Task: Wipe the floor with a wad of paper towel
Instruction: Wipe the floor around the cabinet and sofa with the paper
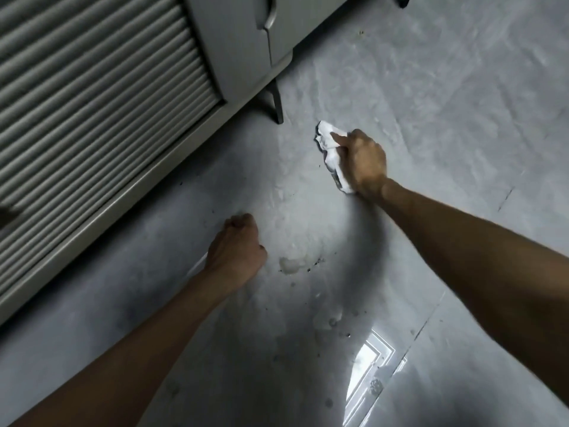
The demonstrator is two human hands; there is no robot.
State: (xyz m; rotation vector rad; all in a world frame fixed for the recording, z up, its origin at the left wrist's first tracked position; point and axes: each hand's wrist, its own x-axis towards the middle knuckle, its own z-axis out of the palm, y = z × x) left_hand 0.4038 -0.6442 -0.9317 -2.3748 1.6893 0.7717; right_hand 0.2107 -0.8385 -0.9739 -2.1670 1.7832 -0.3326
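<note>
While right hand (365, 163) grips paper towel (327, 139), half hidden, left hand (237, 246) fisted

two hands (237, 245) (365, 161), one towel wad (327, 137), one cabinet (234, 41)

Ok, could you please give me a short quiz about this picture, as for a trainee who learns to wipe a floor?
1. Which hand grips the paper towel wad?
2. True or false: the left hand is curled into a fist and holds nothing.
3. The pale smear on the floor lies nearest to: A) the left hand, B) the paper towel wad, C) the right hand.

Key: 1, the right hand. 2, true. 3, A.
</note>
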